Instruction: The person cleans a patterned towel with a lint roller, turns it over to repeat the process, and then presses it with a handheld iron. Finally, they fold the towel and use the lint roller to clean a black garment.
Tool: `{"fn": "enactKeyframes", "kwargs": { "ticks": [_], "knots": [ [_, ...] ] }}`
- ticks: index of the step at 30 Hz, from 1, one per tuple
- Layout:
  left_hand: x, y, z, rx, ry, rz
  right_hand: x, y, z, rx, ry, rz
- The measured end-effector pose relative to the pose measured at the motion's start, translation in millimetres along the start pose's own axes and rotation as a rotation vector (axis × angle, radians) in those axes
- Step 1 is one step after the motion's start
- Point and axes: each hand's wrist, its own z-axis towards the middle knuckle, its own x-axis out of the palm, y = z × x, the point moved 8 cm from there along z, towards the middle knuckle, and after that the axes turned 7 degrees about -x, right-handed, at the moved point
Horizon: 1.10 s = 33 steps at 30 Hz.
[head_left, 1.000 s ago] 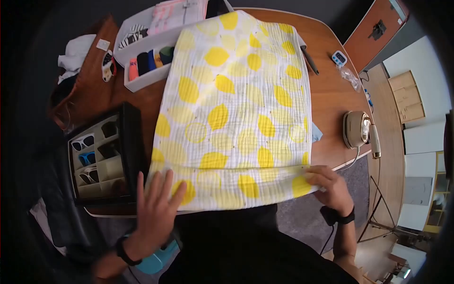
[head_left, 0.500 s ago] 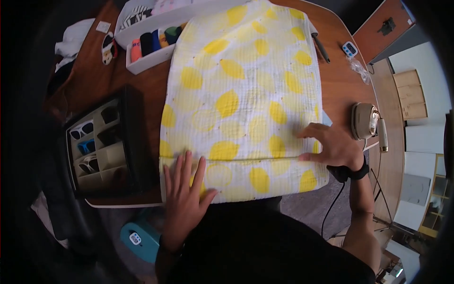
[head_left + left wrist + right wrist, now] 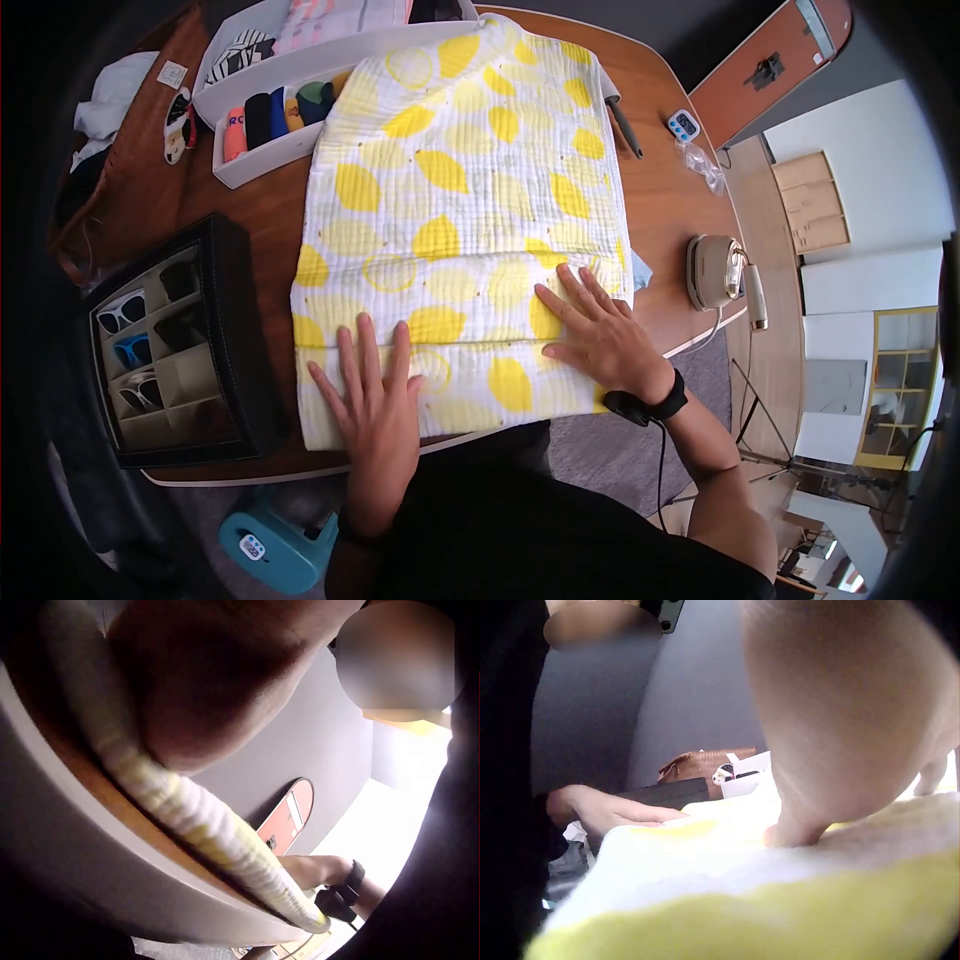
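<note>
A white cloth with yellow lemon prints [image 3: 450,210] lies spread over the wooden table in the head view, its near edge folded over into a band. Fingers spread, my left hand [image 3: 375,410] rests flat on the left part of that band. My right hand [image 3: 610,340] presses on the right side of the cloth, with its fingertips beyond the fold line and its fingers nearly straight. The left wrist view shows the cloth's rounded near edge [image 3: 217,825] along the table edge. In the right wrist view the thumb touches the cloth [image 3: 742,900].
A black sunglasses case [image 3: 225,350] stands at the left. Behind it are a white box of rolled socks [image 3: 225,170] and a brown bag [image 3: 130,140]. At the right sit a handheld steamer [image 3: 715,270] and a small timer [image 3: 683,125]. A dark handle [image 3: 625,125] pokes out from under the cloth.
My right hand let go of the cloth's near right corner, lifted, and came down flat farther in. The left hand settled onto the folded band. The head view has shifted.
</note>
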Motion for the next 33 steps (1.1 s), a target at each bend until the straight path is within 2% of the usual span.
{"fn": "enactKeyframes", "kwargs": {
  "ticks": [4,6,7,8,9,10,11,12,13,14,15,16,17,18,20,23,25,26,27,29,30,32,33],
  "knots": [
    [-1.7,-12.9,25.8,-0.040,-0.169,0.110,-26.6,-21.1,22.1,0.038,0.013,0.017],
    [-3.2,-14.3,32.1,-0.033,-0.228,0.151,-48.7,-54.9,42.0,-0.050,0.113,0.349],
    [0.4,-18.7,29.9,0.005,-0.219,0.180,-64.3,-92.4,53.4,0.034,-0.011,0.589],
    [3.2,-23.9,26.5,0.043,-0.207,0.208,-87.9,-122.3,70.6,0.138,-0.169,0.561],
    [1.2,-26.8,19.4,0.042,-0.218,0.059,-111.3,-151.0,84.7,0.240,-0.329,0.539],
    [1.8,-28.2,12.8,0.018,-0.205,0.058,-127.6,-185.8,99.8,0.269,-0.469,0.256],
    [0.8,-29.0,6.0,0.035,-0.186,-0.006,-142.6,-197.9,110.9,0.272,-0.599,-0.018],
    [-1.2,-24.6,-0.2,0.040,-0.173,-0.060,-140.7,-214.7,126.7,0.286,-0.572,0.084],
    [-0.7,-22.7,-5.6,0.056,-0.140,-0.042,-121.0,-271.6,146.6,0.400,-0.525,0.112],
    [-2.3,-20.6,-9.7,0.071,-0.133,-0.051,-113.4,-282.5,158.0,0.474,-0.446,0.046],
    [-3.9,-16.9,-13.7,0.069,-0.142,-0.069,-99.1,-318.5,172.3,0.440,-0.515,-0.098],
    [-3.7,-17.1,-18.2,0.081,-0.153,-0.098,-91.0,-311.6,172.8,0.564,-0.375,0.132],
    [-3.0,-16.4,-20.9,0.049,-0.159,-0.095,-89.8,-320.3,179.3,0.474,-0.423,0.047],
    [-4.7,-18.3,-22.2,0.057,-0.186,-0.106,-77.1,-368.6,198.0,0.345,-0.400,-0.099],
    [-2.1,-17.5,-24.8,0.054,-0.214,-0.129,-81.5,-369.4,195.2,0.475,-0.335,0.001],
    [2.0,-16.3,-30.6,0.068,-0.225,-0.120,-111.2,-367.7,168.3,0.471,-0.357,0.119],
    [1.8,-15.5,-35.0,0.086,-0.228,-0.121,-136.6,-329.6,130.3,0.417,-0.643,0.410],
    [3.5,-13.0,-37.0,0.065,-0.225,-0.140,-143.0,-290.9,116.5,0.339,-0.805,0.610],
    [2.9,-11.0,-40.8,0.067,-0.250,-0.173,-142.4,-275.4,106.1,0.301,-0.758,0.747],
    [4.8,-10.4,-48.1,0.064,-0.286,-0.204,-129.3,-199.3,79.4,0.179,-0.640,0.649],
    [10.4,-7.6,-49.9,0.053,-0.274,-0.221,-114.7,-179.1,65.4,0.037,-0.516,0.473],
    [14.8,-12.2,-57.9,0.168,-0.354,-0.092,-90.1,-82.6,50.5,-0.325,-0.039,0.494],
    [10.9,-14.0,-60.5,0.222,-0.432,-0.121,-73.9,-55.2,47.7,-0.352,0.059,0.614]
  ]
}}
